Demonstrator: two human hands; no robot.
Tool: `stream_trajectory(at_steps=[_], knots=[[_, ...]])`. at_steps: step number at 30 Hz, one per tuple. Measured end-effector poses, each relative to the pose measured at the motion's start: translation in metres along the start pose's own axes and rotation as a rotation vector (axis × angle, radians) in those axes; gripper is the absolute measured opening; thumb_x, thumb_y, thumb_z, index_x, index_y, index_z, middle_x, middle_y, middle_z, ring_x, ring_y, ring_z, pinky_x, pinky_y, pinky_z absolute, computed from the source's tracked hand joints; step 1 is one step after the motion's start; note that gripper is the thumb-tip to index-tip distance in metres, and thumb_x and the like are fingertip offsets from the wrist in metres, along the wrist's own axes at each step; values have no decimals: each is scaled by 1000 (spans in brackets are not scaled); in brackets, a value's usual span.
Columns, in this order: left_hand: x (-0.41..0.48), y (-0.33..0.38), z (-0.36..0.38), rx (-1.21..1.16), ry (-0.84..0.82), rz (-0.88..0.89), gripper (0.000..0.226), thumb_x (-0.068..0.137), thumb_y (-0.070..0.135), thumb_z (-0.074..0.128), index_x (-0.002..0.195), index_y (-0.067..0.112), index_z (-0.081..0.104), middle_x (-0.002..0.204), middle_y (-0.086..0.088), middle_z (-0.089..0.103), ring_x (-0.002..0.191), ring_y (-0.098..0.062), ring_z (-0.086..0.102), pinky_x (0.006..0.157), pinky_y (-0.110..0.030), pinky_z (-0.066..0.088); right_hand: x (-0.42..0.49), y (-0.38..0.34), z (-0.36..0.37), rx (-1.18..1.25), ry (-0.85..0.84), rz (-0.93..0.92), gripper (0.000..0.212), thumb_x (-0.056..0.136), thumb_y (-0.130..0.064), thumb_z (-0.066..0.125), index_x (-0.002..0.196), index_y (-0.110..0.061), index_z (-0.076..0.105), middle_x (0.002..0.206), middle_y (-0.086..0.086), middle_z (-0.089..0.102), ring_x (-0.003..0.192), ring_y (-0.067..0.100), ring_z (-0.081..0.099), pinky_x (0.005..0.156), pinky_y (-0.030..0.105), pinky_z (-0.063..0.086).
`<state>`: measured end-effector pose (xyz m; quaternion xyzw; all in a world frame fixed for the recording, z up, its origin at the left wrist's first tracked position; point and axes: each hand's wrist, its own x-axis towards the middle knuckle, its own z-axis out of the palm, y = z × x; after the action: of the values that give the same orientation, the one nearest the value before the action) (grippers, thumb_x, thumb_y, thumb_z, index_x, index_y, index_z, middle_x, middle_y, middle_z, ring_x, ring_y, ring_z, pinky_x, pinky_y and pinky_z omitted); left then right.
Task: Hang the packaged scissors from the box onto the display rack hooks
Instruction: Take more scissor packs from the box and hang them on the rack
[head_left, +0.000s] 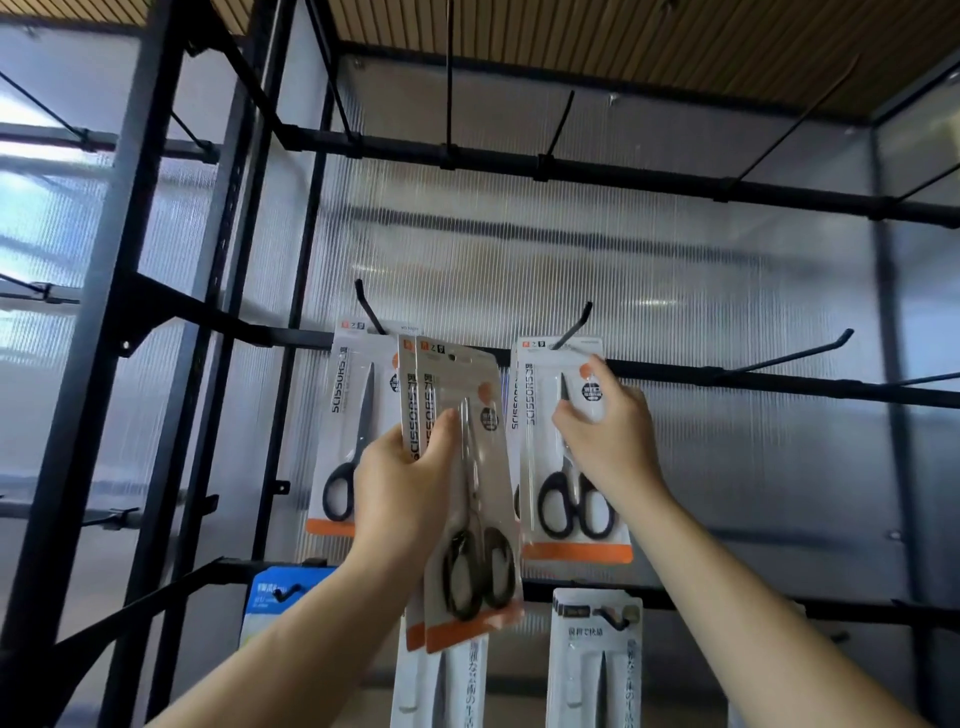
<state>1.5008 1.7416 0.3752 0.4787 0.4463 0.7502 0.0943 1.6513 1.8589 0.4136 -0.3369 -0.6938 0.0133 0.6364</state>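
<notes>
Head view: nearest the camera, the left hand (400, 483) is raised, its fingers and thumb curled round the left edge of a stack of two scissor packs (470, 499), which is held upright and clear of the rack. To the right of it and slightly higher, the right hand (602, 431) is closed on the upper part of a hung pack (550, 467), thumb on the front face and fingers wrapped at the right edge. The header of that pack is threaded on the middle hook (576, 325), and the edge of another pack shows behind it. Behind the left hand, a further pack (348, 426) hangs from the left hook (368, 306). Beyond the right hand and to its right, a free hook (795, 352) projects from the crossbar (779, 383) with nothing on it. Below both hands, other packaged goods (597, 660) hang on a lower row. The box is not in view. The step in hand is judged to be the seating of a pack on the middle hook, with two packs waiting in the left hand. For the next move, the right hand would have to be released, the front pack of the stack taken by its top, and its hang hole lined up with an upturned hook tip, lifted over it and pushed back.
</notes>
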Motion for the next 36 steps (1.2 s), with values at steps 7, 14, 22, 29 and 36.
stream_trajectory(at_steps=[7,14,22,29,36], knots=[[4,-8,-6,78,23,-6,49,92,49,57,62,16,37,36,11,24,32,-5,21,34,-16,20,13,26,25,-166,-92,11,68,89,-34,65,147,-28,31,123,6,33,84,20,54,75,30,47],[-1,-2,1,-5,-17,-48,43,92,49,56,64,31,30,47,4,32,45,-11,31,51,-26,30,10,28,26,-257,-95,-10,67,91,-39,61,147,-27,27,136,8,34,101,29,56,76,33,47],[-2,7,9,-37,4,-29,50,90,53,58,68,22,25,50,5,29,36,-4,26,38,-19,23,-37,-22,-7,55,20,-79,45,96,-43,46,133,-19,55,118,-6,47,107,9,55,88,18,44],[-8,18,27,-237,-71,-38,41,88,47,65,66,12,57,50,3,51,48,-10,49,46,-18,38,-43,-37,-15,172,-135,-63,67,76,-59,67,135,-35,48,119,-11,58,103,7,59,85,29,54],[-15,34,30,-309,-110,-16,42,96,45,52,86,6,61,45,5,44,37,-6,40,36,-13,31,-42,-44,-27,200,85,-183,58,83,-35,71,135,-37,46,122,-4,55,111,9,56,95,32,51]])
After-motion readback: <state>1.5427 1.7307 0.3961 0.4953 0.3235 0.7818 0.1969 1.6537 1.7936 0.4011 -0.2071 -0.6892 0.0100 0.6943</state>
